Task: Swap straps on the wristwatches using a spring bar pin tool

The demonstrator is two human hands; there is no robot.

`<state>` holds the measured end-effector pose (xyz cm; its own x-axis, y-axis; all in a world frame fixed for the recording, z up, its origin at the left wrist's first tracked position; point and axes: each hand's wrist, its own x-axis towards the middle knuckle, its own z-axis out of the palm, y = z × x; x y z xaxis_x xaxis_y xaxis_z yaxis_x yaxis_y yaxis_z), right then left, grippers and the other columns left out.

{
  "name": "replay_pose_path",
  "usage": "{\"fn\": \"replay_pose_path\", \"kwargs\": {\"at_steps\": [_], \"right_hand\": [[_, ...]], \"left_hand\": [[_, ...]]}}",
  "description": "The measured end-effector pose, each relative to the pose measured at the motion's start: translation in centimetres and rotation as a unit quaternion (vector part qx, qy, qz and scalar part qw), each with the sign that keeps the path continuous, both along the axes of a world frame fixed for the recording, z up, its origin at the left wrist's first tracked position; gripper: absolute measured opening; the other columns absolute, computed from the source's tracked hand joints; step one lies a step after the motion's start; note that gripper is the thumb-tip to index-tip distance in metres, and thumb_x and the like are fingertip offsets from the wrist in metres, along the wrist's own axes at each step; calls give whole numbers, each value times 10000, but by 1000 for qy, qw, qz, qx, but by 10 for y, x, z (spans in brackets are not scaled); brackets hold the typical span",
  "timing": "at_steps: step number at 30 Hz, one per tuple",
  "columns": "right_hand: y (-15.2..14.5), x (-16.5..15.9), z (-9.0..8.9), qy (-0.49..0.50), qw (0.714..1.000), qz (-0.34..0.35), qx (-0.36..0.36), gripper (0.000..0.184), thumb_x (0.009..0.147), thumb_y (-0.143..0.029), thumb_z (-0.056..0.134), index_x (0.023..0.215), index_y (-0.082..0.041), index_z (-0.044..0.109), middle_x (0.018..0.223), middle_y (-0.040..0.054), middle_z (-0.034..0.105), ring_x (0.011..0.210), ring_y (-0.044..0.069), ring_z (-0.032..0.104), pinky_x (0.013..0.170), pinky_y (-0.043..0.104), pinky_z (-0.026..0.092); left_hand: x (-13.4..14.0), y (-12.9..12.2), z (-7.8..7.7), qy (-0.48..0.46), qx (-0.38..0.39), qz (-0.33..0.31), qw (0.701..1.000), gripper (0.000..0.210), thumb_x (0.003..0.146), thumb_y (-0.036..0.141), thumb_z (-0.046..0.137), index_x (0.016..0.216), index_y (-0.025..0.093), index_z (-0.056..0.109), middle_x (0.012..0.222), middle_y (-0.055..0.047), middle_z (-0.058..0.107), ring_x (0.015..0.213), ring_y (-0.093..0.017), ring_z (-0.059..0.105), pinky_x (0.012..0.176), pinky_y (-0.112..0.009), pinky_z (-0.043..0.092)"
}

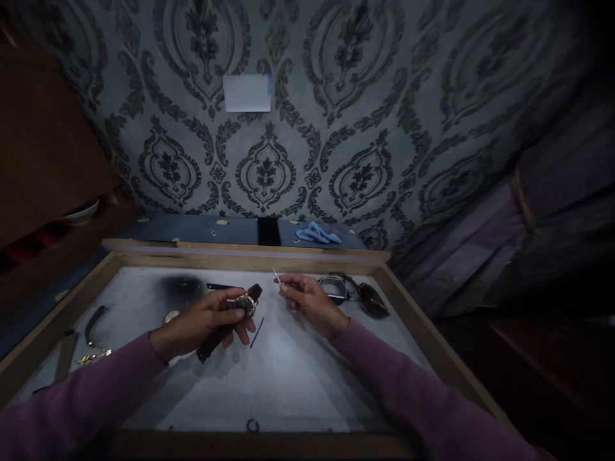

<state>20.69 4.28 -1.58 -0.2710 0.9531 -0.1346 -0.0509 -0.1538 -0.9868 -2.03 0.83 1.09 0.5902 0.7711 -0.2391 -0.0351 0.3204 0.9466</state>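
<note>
I've got the round, dark-dialled watch with a gold-toned case and dark strap (246,305) up off the white work surface (298,387), pinched between the thumb and fingers of my left hand (216,318); I'd settle that grip on the case edge, leaving the dial uncovered. My right hand (307,298) pinches a slim, pale, pointed tool (277,277), tip up and apart from the watch. I'd brace that wrist before any contact, since a slip could scratch the case. A thin dark rod (257,333) lies near the left hand, easily knocked. Farther out, the light wooden rim (288,262) bounds the surface.
</note>
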Motion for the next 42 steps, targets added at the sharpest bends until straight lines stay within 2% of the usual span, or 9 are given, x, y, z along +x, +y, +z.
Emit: {"fn": "replay_pose_path", "kwargs": {"at_steps": [7, 10, 15, 22, 33, 38, 42], "right_hand": [[-18, 1, 23, 135, 988, 28, -74, 461, 562, -399, 861, 833, -161, 575, 692, -25, 622, 477, 30, 468, 455, 157, 354], [-20, 1, 24, 161, 982, 41, -89, 446, 549, -363, 886, 795, -154, 578, 700, -13, 656, 469, 25, 490, 455, 142, 380], [-22, -1, 21, 200, 973, 72, -94, 346, 626, -275, 868, 771, -144, 583, 693, -9, 681, 448, 23, 510, 419, 125, 370], [-24, -3, 20, 194, 973, 87, -85, 319, 667, -264, 848, 768, -144, 571, 714, -1, 693, 468, 29, 546, 439, 124, 401], [-26, -4, 15, 145, 985, 92, -34, 375, 651, -348, 850, 747, -158, 542, 706, -11, 679, 447, 40, 538, 423, 150, 377], [-26, -4, 17, 116, 988, 104, -12, 378, 653, -374, 840, 748, -163, 541, 702, -19, 669, 473, 51, 542, 435, 158, 372], [-27, -4, 19, 118, 989, 94, -2, 335, 665, -343, 820, 777, -163, 561, 690, -10, 668, 484, 56, 532, 441, 164, 364]], "left_hand": [[15, -1, -14, -7, 14, -6, 1000, 286, 818, 349, 702, 945, 149, 542, 818, -61, 674, 647, -144, 653, 441, -172, 394], [15, -2, -19, -5, 8, -13, 1000, 305, 821, 347, 698, 982, 146, 535, 820, -59, 670, 652, -142, 652, 461, -178, 412], [15, -2, -23, -12, 17, -37, 999, 274, 850, 325, 666, 1010, 145, 536, 824, -56, 669, 641, -135, 651, 450, -175, 408], [16, -6, -26, -13, 20, -62, 998, 262, 866, 326, 642, 1027, 147, 539, 836, -54, 663, 650, -137, 657, 461, -182, 419], [19, -7, -34, -6, 27, -50, 998, 347, 805, 404, 700, 991, 153, 549, 798, -52, 662, 595, -136, 635, 421, -179, 387], [22, -8, -29, 12, 18, -13, 1000, 399, 813, 494, 676, 984, 143, 590, 774, -50, 644, 599, -126, 594, 432, -181, 349], [19, -10, -25, -14, 3, 19, 1000, 440, 843, 554, 609, 943, 126, 627, 819, -68, 621, 657, -126, 557, 487, -200, 336]]}}
